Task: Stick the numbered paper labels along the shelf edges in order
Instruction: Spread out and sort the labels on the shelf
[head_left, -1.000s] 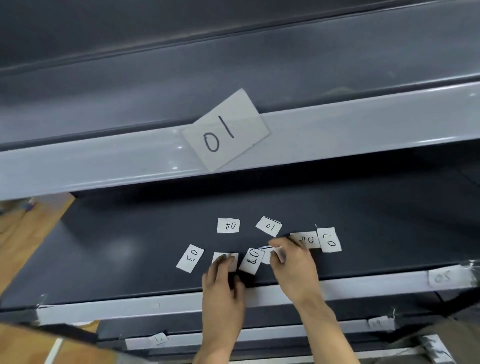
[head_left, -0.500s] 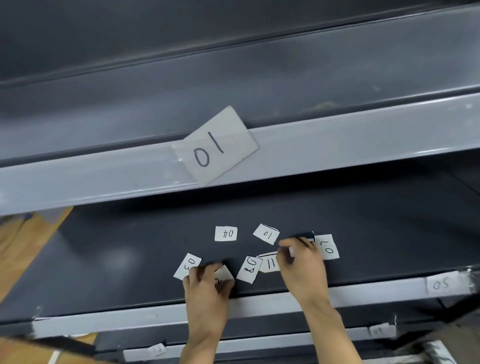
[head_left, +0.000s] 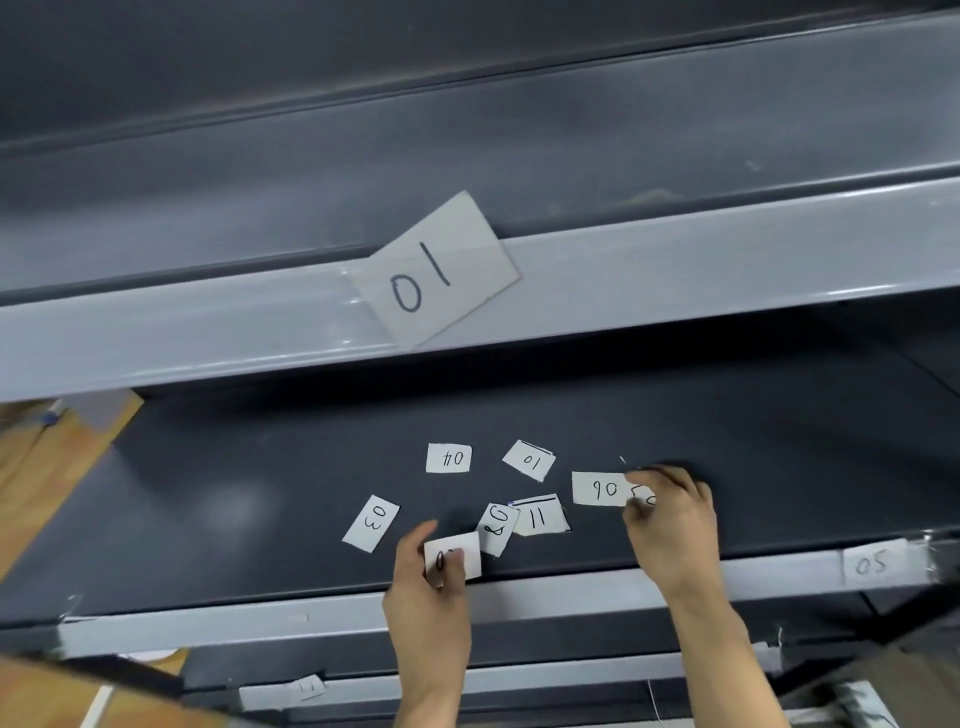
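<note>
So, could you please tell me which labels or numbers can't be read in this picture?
- Label in the left hand: head view, thumb covers the second digit.
- Label under the right hand: fingers hide most of its number.
- Label on the lowest shelf edge: too small and blurred.
- The 05 label is faint but readable.

Dim, cool light | glare streaks on upper shelf edge (head_left: 208, 332) | right hand (head_left: 670, 519) motion-blurred | edges bowed
</note>
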